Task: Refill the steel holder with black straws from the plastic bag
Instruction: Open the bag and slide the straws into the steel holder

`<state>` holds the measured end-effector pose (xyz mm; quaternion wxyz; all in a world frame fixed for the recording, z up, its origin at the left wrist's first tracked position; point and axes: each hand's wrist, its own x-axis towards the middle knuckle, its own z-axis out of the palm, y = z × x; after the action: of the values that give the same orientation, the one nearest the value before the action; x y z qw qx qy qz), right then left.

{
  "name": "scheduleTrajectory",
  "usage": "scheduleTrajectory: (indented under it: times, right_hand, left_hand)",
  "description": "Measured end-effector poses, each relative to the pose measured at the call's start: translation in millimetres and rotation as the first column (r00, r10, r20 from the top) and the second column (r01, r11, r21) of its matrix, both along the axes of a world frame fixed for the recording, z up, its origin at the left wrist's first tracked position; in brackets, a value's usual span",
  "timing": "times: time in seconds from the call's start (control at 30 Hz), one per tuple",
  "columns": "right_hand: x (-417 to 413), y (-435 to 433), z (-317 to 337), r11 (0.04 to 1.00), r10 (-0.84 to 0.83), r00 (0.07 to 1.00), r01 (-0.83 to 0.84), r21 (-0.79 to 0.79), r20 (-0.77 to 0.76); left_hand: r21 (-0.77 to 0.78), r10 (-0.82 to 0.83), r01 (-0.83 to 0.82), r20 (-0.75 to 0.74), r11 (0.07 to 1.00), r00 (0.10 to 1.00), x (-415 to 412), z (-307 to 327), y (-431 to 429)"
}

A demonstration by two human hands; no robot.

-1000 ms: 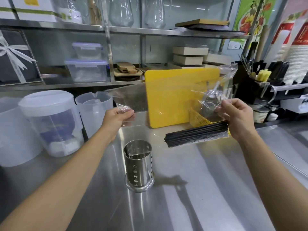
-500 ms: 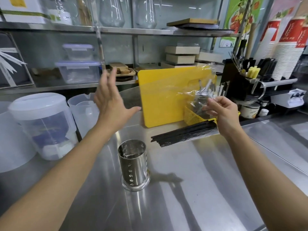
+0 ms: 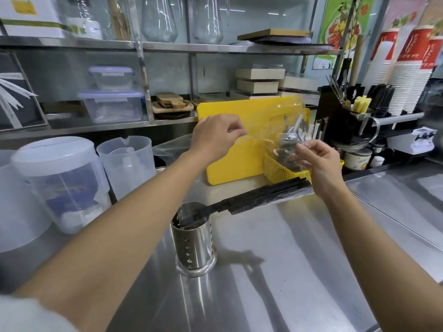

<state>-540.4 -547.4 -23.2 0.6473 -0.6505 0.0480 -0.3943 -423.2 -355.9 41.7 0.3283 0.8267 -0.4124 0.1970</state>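
A perforated steel holder (image 3: 194, 245) stands upright on the steel counter (image 3: 299, 271). A bundle of black straws (image 3: 259, 197) hangs nearly level in a clear plastic bag (image 3: 271, 130), its left ends poking out over and into the holder's mouth. My left hand (image 3: 215, 137) pinches the bag's upper left edge in front of the yellow board. My right hand (image 3: 318, 164) grips the crumpled right part of the bag above the straws.
A yellow cutting board (image 3: 230, 152) leans behind, with a yellow mesh basket (image 3: 280, 171) beside it. Clear plastic jugs (image 3: 124, 161) and a lidded container (image 3: 60, 180) stand left. A black utensil caddy (image 3: 342, 121) and stacked paper cups (image 3: 407, 80) sit right, shelves behind.
My left hand let go of the bag, rose open, then came back right and pinched the bag's top edge. The straws slid left and down, their ends now at the holder's mouth.
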Motion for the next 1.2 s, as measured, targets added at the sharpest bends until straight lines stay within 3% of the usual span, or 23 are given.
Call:
scheduleTrajectory:
  times: [0.4,0.6,0.83,1.2]
  right_hand:
    - [2,-6,-16,0.999,-0.042,0.996,0.039,-0.032,-0.081]
    - [-8,-16,-33,0.985,0.152,0.976,-0.136,0.110,-0.157]
    - [-21,-30,-61,0.955,0.296,0.918,-0.278,0.107,-0.262]
    - [-19,-29,-73,0.972,0.191,0.969,-0.165,0.167,-0.154]
  left_hand:
    - [-0.131,-0.053,0.036,-0.128,0.991,0.990,13,-7,12]
    - [-0.176,-0.032,0.003,-0.165,0.984,0.986,17,-6,15]
    - [-0.187,0.003,-0.041,-0.197,0.982,0.980,25,-8,17]
    - [-0.180,-0.016,-0.019,-0.192,0.984,0.981,32,-10,26]
